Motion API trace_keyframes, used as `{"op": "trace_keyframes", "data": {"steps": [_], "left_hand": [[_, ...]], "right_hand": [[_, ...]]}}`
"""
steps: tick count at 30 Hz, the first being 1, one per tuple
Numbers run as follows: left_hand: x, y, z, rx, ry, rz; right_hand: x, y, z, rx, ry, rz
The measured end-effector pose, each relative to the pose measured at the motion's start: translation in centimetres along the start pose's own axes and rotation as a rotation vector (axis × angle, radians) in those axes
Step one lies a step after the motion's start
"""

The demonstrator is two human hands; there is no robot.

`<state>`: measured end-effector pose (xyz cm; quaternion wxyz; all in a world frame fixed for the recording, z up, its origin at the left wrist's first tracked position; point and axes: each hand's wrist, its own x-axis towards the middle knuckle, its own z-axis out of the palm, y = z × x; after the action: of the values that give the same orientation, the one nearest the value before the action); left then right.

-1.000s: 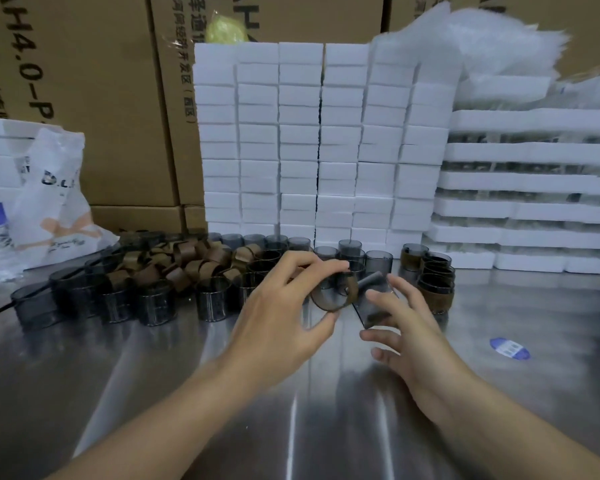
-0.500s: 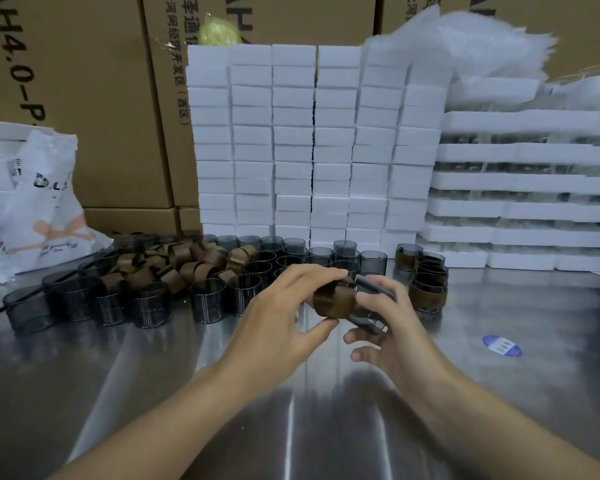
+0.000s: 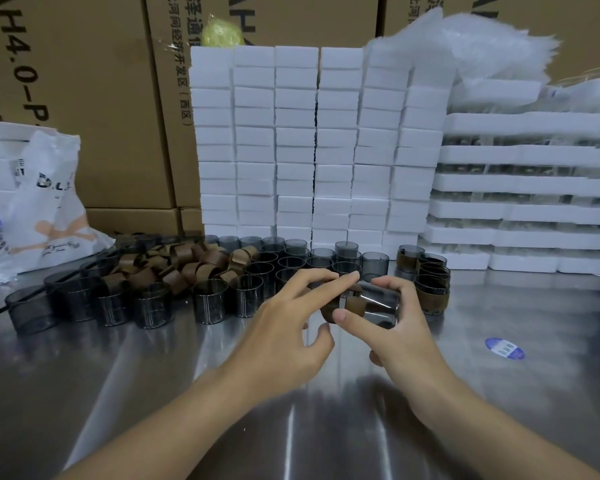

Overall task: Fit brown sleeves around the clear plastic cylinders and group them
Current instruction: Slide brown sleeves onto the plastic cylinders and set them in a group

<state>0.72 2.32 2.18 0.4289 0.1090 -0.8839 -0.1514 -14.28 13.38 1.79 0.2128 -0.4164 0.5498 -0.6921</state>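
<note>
The clear cylinder [image 3: 380,301] is held sideways just above the surface [image 3: 125,382]. The brown sleeve [image 3: 353,305] sits partway over its left end. The left hand [image 3: 284,327] pinches the sleeve and the right hand [image 3: 400,329] grips the cylinder. Advice: keep the sleeve square, push evenly, then park it with the sleeved group [image 3: 430,289].

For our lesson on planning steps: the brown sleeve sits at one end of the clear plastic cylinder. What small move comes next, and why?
Probably the left hand slides the brown sleeve further along the clear plastic cylinder, which the right hand grips; most of the cylinder is bare.
</note>
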Motion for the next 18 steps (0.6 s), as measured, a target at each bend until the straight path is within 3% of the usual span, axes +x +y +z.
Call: {"op": "trace_keyframes", "data": {"steps": [9, 18], "left_hand": [[0.7, -0.2, 0.3, -0.262, 0.114, -0.198], [0.9, 0.1, 0.2, -0.331, 0.119, -0.359]], "right_hand": [[-0.2, -0.5, 0.0, -0.128, -0.038, -0.102], [-0.2, -1.0, 0.3, -0.034, -0.043, -0.006]]}}
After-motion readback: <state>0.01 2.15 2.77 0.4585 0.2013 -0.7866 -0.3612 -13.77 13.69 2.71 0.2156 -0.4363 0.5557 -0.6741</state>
